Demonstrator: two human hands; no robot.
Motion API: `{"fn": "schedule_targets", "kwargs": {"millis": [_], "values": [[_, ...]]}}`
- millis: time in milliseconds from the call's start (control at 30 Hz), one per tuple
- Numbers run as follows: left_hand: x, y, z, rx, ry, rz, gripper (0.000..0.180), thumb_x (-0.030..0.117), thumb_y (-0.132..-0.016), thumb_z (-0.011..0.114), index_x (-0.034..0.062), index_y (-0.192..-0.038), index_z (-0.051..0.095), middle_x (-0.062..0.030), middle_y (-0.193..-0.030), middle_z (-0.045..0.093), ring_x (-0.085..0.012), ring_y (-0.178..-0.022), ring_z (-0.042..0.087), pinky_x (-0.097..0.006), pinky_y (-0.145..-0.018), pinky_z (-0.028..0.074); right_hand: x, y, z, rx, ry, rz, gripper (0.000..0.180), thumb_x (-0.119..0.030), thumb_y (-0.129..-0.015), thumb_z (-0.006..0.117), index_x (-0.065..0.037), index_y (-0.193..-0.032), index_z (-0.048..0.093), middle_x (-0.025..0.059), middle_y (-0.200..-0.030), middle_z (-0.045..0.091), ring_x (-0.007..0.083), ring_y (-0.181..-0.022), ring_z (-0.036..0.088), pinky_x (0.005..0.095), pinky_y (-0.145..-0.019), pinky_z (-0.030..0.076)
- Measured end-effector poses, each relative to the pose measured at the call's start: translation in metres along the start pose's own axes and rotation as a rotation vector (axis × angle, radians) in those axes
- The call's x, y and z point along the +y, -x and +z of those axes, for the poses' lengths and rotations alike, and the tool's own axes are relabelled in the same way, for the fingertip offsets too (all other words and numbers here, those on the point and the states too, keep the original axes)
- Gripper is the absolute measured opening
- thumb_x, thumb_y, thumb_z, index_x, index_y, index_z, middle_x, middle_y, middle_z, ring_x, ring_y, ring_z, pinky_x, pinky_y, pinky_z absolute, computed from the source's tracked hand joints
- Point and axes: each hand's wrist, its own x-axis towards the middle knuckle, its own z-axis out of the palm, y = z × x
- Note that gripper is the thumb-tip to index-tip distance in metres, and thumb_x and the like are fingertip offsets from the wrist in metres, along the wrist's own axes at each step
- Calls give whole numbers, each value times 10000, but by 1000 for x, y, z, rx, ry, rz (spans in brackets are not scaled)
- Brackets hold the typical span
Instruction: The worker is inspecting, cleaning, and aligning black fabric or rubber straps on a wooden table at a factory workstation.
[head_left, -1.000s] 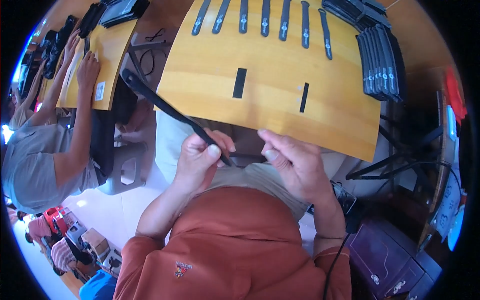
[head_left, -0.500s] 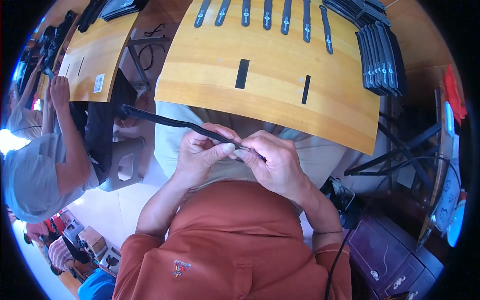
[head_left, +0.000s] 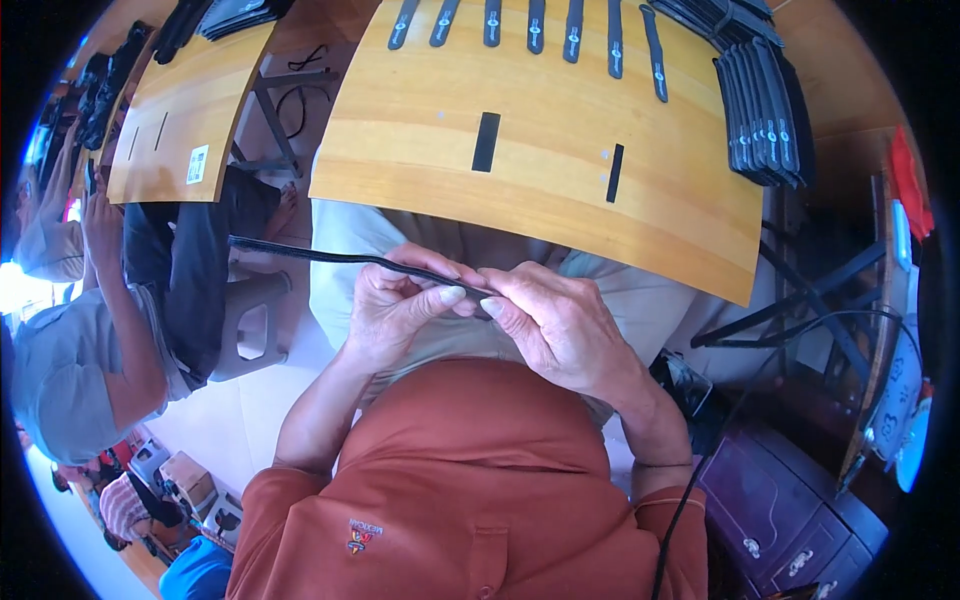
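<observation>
A: what's held?
B: one long black strap (head_left: 340,258), both hands on it over the lap, just off the table's (head_left: 560,200) near edge. left hand (head_left: 395,315) and right hand (head_left: 560,325) meet at its right end, fingers (head_left: 450,296) clamped on the strap, thumb against forefinger on each side; the rest sticks out left, unsupported

A: handling?
B: looks light and thin, flexible but with some stiffness, since the free length stays nearly straight with only a slight sag. not fragile, i'd say. best taken near an end by pinching the flat faces; a hold further toward the middle would stop the tail swinging

A: counts?
B: 1 strap in hand. 6 similar straps (head_left: 573,30) in a row along the far edge. 1 stack of black pieces (head_left: 760,110) at the far right corner, can't count them. 2 small black strips (head_left: 486,142) mid table
</observation>
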Motion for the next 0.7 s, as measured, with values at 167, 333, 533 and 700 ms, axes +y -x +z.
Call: {"fn": "schedule_targets", "kwargs": {"millis": [167,333,533,700], "values": [[-2,2,-1,19,-35,-26,164,1,-907,723,-33,-1060,674,-161,-1051,731,-183,-882,734,-304,-806,620,2,2,-1,-7,-1,-1,245,-131,-939,664,29,-1125,664,161,-865,648,341,-731,672,422,-609,542],[-3,2,-3,9,-65,-28,173,-1,-908,722,-31,-1068,666,-162,-1056,731,-188,-898,733,-304,-817,616,4,2,-1,-2,5,-26,221,-126,-934,669,25,-1096,677,155,-863,649,336,-724,673,419,-607,544],[-4,2,-1,8,-79,-28,177,-13,-910,714,-16,-1072,643,-179,-1070,729,-201,-958,723,-311,-851,607,7,5,0,-24,25,-3,212,-136,-934,668,12,-1085,678,148,-845,640,337,-707,667,424,-594,536],[-7,4,1,48,-177,24,148,-16,-898,724,-6,-1023,646,-169,-1047,742,-212,-963,727,-322,-851,601,5,5,-2,-58,83,16,168,-153,-943,646,-5,-1022,654,152,-847,639,341,-705,667,437,-588,534]]}}
